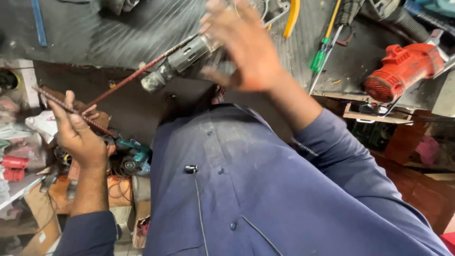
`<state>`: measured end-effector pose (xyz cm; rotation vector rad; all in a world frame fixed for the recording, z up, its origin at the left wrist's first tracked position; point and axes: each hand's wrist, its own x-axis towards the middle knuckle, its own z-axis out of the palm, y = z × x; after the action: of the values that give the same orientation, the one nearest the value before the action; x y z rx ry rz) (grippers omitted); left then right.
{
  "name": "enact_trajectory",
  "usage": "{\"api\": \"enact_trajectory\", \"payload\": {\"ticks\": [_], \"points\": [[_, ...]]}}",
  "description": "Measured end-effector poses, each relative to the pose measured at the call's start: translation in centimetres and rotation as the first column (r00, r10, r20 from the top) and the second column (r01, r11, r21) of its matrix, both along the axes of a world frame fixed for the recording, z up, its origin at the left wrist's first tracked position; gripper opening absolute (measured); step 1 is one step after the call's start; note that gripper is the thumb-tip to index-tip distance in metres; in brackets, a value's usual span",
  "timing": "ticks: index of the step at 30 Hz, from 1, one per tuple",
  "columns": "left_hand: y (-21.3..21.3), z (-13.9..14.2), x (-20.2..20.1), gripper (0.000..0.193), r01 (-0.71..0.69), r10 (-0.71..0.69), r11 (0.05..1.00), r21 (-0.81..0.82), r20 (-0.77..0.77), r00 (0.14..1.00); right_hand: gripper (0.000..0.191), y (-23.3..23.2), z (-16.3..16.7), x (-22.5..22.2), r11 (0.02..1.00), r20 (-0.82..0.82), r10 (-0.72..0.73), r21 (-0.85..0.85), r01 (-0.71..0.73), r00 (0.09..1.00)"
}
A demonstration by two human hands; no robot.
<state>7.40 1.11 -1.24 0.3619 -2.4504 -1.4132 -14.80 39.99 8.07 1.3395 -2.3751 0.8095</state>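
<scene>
Cluttered dark workbench behind; the left hand (78, 135) pinches a thin twisted reddish drill bit (71, 111) slanting up-left; the blurred right hand (244, 47), fingers spread, rests on a grey power drill (182, 61) whose long bit points down-left toward it.

**Bench and floor clutter around the work**

Red power tool (403, 68) on bench, well right of the grip. Green-handled screwdriver (318, 59) just right of it. Yellow handle (292, 16) above. Blue strip (39, 21) far upper left. Teal tool (135, 156) on floor, below.
</scene>
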Motion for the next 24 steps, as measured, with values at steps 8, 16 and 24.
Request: {"api": "enact_trajectory", "payload": {"ticks": [8, 16, 24], "points": [[-6.1, 4.9, -1.3, 0.032, 0.329, -0.375, 0.578, -0.747, 0.115, 0.92, 0.048, -9.0, -0.6, 1.7, 0.966, 0.135, 0.08, -0.255, -0.043, 0.988], [-10.8, 7.8, -4.1, 0.028, 0.237, -0.6, 0.172, -0.956, 0.089, 0.795, 0.038, -10.1, -3.8, 0.7, 0.929, 0.061, -0.348, 0.157, 0.335, 0.936], [-13.0, 7.2, -6.5, 0.028, 0.677, -0.793, 0.518, -0.522, 0.003, 0.609, 0.025, -11.2, -9.5, 1.1, 0.795, 0.029, -0.524, 0.376, 0.476, 0.851]]}}
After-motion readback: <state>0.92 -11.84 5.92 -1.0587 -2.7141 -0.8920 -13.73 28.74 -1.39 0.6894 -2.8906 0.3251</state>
